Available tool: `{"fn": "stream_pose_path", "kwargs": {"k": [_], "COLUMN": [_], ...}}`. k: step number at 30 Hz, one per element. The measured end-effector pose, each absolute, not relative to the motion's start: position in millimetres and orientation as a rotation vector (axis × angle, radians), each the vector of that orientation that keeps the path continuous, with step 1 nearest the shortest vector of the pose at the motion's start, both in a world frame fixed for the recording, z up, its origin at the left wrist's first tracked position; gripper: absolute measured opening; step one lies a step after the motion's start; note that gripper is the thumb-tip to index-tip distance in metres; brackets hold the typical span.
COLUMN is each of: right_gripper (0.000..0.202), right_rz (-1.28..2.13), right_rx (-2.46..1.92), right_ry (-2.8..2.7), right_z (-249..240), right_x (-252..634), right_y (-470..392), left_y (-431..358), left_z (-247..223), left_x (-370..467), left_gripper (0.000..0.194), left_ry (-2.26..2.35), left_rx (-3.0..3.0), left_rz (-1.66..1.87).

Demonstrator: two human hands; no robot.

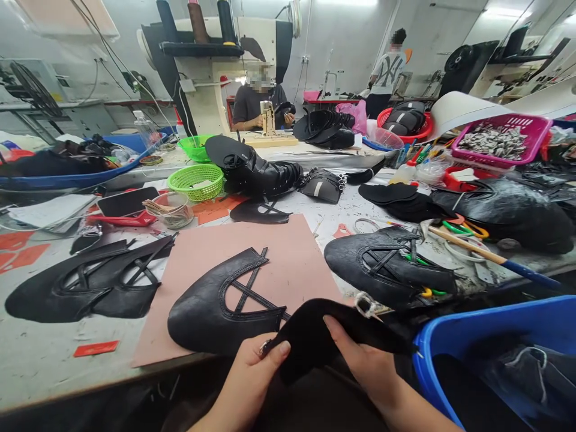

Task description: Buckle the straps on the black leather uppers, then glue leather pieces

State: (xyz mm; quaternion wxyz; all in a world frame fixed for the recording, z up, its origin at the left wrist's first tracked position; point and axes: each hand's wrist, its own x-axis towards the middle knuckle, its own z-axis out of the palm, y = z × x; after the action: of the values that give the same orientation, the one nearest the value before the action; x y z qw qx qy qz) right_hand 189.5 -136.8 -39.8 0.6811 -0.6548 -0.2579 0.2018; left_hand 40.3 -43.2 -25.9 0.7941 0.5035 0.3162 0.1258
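Between my two hands, just off the table's front edge, is a curved black piece (310,336). My left hand (254,372) pinches its left end, thumb on top, with a small shiny metal bit at the fingers. My right hand (360,354) grips it from the right, thumb on its face and the other fingers hidden beneath. Beyond my hands a black shoe upper (198,315) with crossed straps lies on a pink sheet (288,252). More black uppers (49,285) rest to the left, and a stack of them (355,264) to the right.
A blue bin (427,348) stands at the lower right. A wooden-and-blue handle (486,252) lies behind it. Green baskets (195,183), a clear cup (173,210) and a magenta basket (535,135) sit farther back. One person (247,99) sits across at a sewing machine; another stands behind.
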Motion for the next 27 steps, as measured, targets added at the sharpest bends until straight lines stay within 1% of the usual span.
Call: {"fn": "stream_pose_path", "kwargs": {"k": [1,3,4,5,6,8,9,11,13,16,18,21,24,27], "right_gripper": [0.032,0.062,0.070,0.070,0.064,0.045,0.040,0.036,0.031,0.024,0.024,0.026,0.026,0.030], "right_rz": [0.575,0.950,1.122,1.237,1.268,1.203,1.173,1.142,1.135,1.102,1.104,1.093,1.083,1.004], "right_rx": [-1.398,-1.169,-1.064,-1.001,-0.991,-1.072,-1.110,-1.132,-1.123,-1.094,-1.067,-1.032,-1.009,-0.993], "right_ry": [-0.582,-0.620,-0.656,-0.685,-0.678,-0.542,-0.434,-0.239,-0.166,-0.157,-0.110,-0.096,-0.180,-0.194], "right_z": [-44,-51,-53,-55,-56,-58,-59,-60,-60,-57,-52,-43,-37,-36], "right_x": [189,186,185,182,181,178,178,180,182,184,183,180,178,175], "right_y": [-136,-136,-136,-136,-137,-137,-136,-134,-130,-123,-117,-111,-108,-106], "left_y": [-44,-45,-44,-42,-39,-28,-21,-7,6,17,21,20,17,14], "left_z": [-26,-23,-21,-19,-16,-9,-6,-1,0,-7,-13,-18,-15,-10], "left_x": [42,47,49,50,52,52,52,52,53,57,61,66,73,80], "left_gripper": [0.033,0.034,0.035,0.038,0.040,0.044,0.042,0.031,0.022,0.026,0.021,0.016,0.012,0.005], "left_ry": [0.677,0.667,0.643,0.610,0.568,0.492,0.487,0.580,0.705,0.685,0.603,0.547,0.589,0.583], "left_rx": [1.098,1.156,1.192,1.224,1.253,1.369,1.492,1.888,2.320,2.607,2.608,2.524,2.231,1.892], "left_rz": [0.275,0.271,0.244,0.191,0.116,-0.034,-0.076,-0.044,0.013,-0.069,-0.120,-0.031,0.088,0.162]}}
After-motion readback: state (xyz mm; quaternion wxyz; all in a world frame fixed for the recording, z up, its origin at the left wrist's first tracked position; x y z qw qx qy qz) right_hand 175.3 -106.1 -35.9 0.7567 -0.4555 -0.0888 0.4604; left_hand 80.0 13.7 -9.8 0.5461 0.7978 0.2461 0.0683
